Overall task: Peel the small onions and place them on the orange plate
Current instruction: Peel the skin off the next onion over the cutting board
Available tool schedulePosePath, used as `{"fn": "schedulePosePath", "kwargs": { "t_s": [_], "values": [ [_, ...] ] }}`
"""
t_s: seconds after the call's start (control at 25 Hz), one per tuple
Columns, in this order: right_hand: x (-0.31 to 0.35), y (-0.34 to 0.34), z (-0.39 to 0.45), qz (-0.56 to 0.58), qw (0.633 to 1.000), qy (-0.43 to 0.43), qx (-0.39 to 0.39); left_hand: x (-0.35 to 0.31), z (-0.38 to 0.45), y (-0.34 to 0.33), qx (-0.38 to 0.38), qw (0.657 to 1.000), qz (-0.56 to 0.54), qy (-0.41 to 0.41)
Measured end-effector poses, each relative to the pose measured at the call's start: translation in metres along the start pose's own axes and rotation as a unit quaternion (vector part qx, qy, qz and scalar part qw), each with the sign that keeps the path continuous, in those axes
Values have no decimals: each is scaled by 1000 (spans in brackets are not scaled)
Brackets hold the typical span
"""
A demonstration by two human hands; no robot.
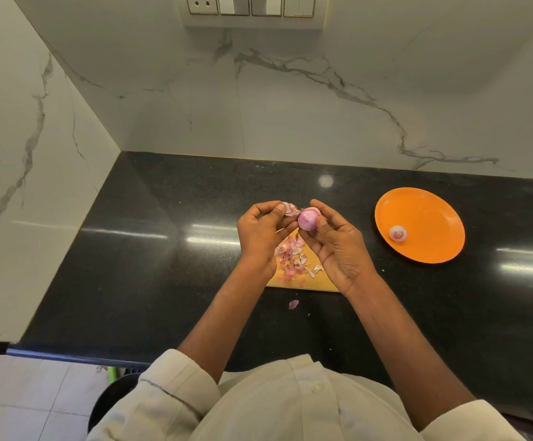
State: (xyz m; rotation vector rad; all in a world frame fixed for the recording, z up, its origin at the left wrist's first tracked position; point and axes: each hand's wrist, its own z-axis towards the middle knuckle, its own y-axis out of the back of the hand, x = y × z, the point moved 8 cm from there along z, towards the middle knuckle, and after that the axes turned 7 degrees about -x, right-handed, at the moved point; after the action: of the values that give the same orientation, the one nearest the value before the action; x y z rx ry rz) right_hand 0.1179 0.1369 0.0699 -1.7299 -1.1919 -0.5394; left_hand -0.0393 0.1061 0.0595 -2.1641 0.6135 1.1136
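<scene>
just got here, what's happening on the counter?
A person is peeling a small onion over a wooden board. The right hand holds the onion while the left hand pinches a strip of skin coming off it. Loose peels lie piled on the board. One peeled onion already sits on the orange plate, off to the right on the black counter.

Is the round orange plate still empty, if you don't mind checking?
No, one peeled small onion already lies on the round orange plate, near its front-left rim.
</scene>
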Motion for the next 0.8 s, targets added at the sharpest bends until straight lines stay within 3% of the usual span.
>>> {"fn": "schedulePosePath", "kwargs": {
  "t_s": [0.16,0.28,0.44,0.56,0.64,0.8],
  "values": [
    [-6,1,-1,10,999,-30,0,12,6,7,-25,999,-11,32],
    [-6,3,0,7,999,-34,-16,8,13,15,-39,996,70,-32],
    [-6,8,1,22,998,-43,-40,-1,13,14,-18,966,219,-139],
    [-6,11,0,28,997,-47,-46,-12,4,3,31,941,266,-208],
    [-5,13,-1,19,997,-42,-55,-16,-2,-10,108,935,253,-224],
    [5,15,-2,-13,998,-7,-65,-23,-21,-29,193,885,312,-287]
  ]
}}
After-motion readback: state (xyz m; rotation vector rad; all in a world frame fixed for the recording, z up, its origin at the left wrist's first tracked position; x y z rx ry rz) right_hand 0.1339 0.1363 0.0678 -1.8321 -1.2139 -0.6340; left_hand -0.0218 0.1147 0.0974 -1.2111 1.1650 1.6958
